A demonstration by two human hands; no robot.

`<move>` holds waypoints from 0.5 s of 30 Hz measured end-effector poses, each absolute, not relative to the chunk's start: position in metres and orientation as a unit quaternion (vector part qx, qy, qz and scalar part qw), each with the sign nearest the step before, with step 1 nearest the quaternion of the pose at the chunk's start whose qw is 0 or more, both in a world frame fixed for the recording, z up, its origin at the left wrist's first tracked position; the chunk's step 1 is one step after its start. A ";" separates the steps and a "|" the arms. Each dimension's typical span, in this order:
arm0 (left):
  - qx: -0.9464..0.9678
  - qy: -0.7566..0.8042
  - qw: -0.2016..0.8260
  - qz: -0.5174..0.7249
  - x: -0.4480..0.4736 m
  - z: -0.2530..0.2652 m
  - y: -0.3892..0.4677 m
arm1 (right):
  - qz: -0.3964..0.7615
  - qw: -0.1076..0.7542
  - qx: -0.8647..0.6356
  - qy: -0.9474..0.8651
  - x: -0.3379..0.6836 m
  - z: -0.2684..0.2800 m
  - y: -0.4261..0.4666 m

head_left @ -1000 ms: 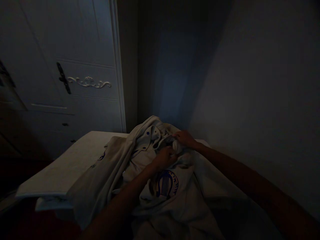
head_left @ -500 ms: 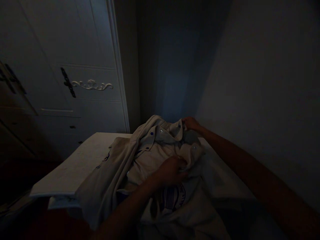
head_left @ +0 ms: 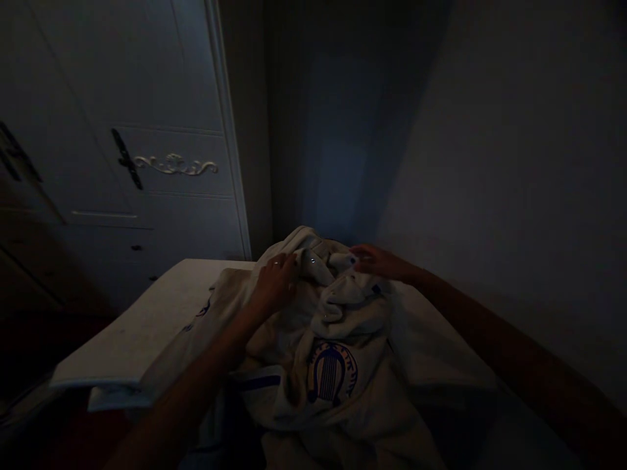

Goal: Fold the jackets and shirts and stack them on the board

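Observation:
A beige jacket [head_left: 343, 418] with snap buttons and a dark blue lyre-like emblem lies crumpled over a white tabletop, its lower part hanging past the near edge. My left hand [head_left: 277, 282], with a ring on one finger, grips the jacket's button edge on the left of the opening. At the far right of the collar is my right hand [head_left: 381, 262], thumb and fingers closed about the collar's end near a dark snap. A bunched fold of the cloth lies between the hands. Dim light hides the exact finger contact.
The white tabletop [head_left: 151, 313] shows to the left of the jacket. Behind it stands a white wardrobe [head_left: 186, 222] with dark handles and a carved ornament. A plain wall [head_left: 514, 163] rises on the right.
My left hand has moved left and away from me, from the right front flap to the left button edge. The right flap has folded inward, uncovering the emblem. My right hand has come slightly nearer.

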State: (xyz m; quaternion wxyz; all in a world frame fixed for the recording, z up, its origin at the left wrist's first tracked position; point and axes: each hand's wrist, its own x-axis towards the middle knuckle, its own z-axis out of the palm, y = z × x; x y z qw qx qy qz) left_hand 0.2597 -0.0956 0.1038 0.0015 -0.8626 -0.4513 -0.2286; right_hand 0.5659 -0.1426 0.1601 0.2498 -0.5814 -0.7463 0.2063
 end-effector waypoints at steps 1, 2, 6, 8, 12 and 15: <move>-0.863 -0.464 0.035 -0.198 0.256 0.104 -0.086 | 0.225 0.212 -0.552 -0.775 0.562 0.157 -0.159; -0.857 -0.484 0.048 -0.171 0.252 0.104 -0.075 | 0.227 0.164 -0.527 -0.802 0.558 0.152 -0.175; -0.820 -0.564 -0.064 -0.072 0.245 0.101 -0.034 | 0.127 0.048 -0.516 -0.846 0.536 0.127 -0.214; -0.813 -0.568 -0.123 -0.039 0.243 0.103 -0.015 | 0.092 0.024 -0.544 -0.834 0.527 0.121 -0.218; -0.796 -0.589 -0.139 -0.033 0.232 0.133 0.016 | 0.076 0.047 -0.568 -0.818 0.534 0.141 -0.226; -0.772 -0.616 -0.142 -0.068 0.215 0.178 0.037 | 0.029 0.132 -0.566 -0.813 0.560 0.175 -0.264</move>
